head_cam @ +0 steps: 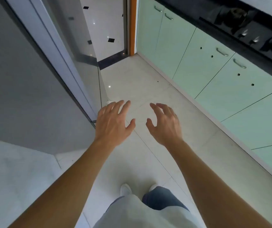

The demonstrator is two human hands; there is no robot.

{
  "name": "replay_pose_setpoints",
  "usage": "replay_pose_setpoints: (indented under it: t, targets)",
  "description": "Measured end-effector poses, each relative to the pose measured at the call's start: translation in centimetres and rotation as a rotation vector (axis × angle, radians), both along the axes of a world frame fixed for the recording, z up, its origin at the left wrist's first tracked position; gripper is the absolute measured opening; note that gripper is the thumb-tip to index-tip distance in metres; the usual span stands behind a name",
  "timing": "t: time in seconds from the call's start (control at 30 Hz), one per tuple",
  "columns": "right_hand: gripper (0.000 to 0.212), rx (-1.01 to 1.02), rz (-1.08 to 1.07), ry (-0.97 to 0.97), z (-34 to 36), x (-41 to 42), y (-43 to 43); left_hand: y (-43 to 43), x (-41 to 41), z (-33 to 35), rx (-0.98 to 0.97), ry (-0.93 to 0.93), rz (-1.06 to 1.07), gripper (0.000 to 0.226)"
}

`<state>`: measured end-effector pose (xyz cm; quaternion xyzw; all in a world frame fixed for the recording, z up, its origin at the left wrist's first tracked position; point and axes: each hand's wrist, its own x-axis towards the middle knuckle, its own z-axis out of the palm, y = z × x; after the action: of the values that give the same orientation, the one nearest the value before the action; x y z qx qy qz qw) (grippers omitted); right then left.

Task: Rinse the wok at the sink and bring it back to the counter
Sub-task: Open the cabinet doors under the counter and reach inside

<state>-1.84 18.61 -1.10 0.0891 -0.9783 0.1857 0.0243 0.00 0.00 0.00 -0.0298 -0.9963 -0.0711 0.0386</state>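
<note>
My left hand [113,120] and my right hand [164,123] are stretched out side by side over the pale floor, palms down, fingers spread, nothing in either. No wok and no sink show in this view. A dark glossy counter [227,18] runs along the upper right, with a black stove top [247,32] and its knobs on it.
Pale green cabinet doors [206,63] with metal handles line the right side under the counter. A glass sliding door [76,51] and grey wall stand on the left. An orange door frame [132,25] marks the doorway ahead. My feet [125,189] stand on the tiled floor.
</note>
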Motion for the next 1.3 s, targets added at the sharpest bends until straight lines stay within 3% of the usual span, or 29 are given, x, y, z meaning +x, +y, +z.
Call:
replay_pose_setpoints:
  t: [0.33,0.9,1.3]
  targets:
    - [0.056,-0.021,-0.027,0.040,-1.1,-7.0,0.5,0.6,-8.4,-0.7,-0.022,0.017,-0.047,0.066]
    - [0.060,-0.007,0.024,-0.032,-0.1,-33.1,7.6,8.5,-33.1,0.1,0.019,-0.004,0.050,0.065]
    - [0.058,0.013,0.056,-0.112,-2.9,-45.2,3.8,3.6,-44.8,-2.4,0.006,-0.082,0.112,0.066]
